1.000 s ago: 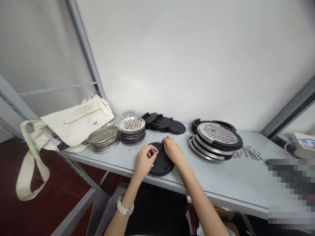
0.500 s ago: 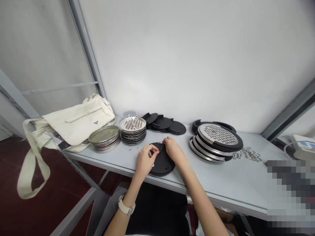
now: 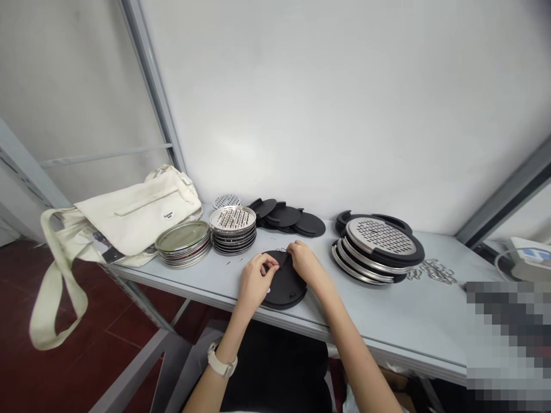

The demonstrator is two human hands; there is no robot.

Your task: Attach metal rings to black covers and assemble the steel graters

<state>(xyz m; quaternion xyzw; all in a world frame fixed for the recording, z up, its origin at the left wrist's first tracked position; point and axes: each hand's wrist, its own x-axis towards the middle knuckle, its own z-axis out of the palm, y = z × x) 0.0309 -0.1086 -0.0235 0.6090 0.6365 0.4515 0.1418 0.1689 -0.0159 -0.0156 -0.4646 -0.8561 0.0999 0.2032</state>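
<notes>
A round black plate [image 3: 284,288] lies flat near the table's front edge, with a small dark knob on its lower right. My left hand [image 3: 255,280] rests over its left side, thumb and fingertips pinched together at the middle; what is between them is too small to make out. At the far rim, my right hand [image 3: 305,263] has its fingers closed around the end of a small wire clip [image 3: 280,249]. Part of the clip is hidden by those fingers. A white spot on the plate shows beside my left hand.
Stacked grater discs [image 3: 233,221] and metal rings [image 3: 182,238] stand left, by a cream bag [image 3: 133,215]. Black round plates [image 3: 284,215] lie behind. To the right are a tall stack of black-rimmed discs [image 3: 379,235] and loose wire clips [image 3: 438,271].
Both hands stay at the black plate with only slight finger movement. The camera view has shifted a little; the other things on the table have not moved.
</notes>
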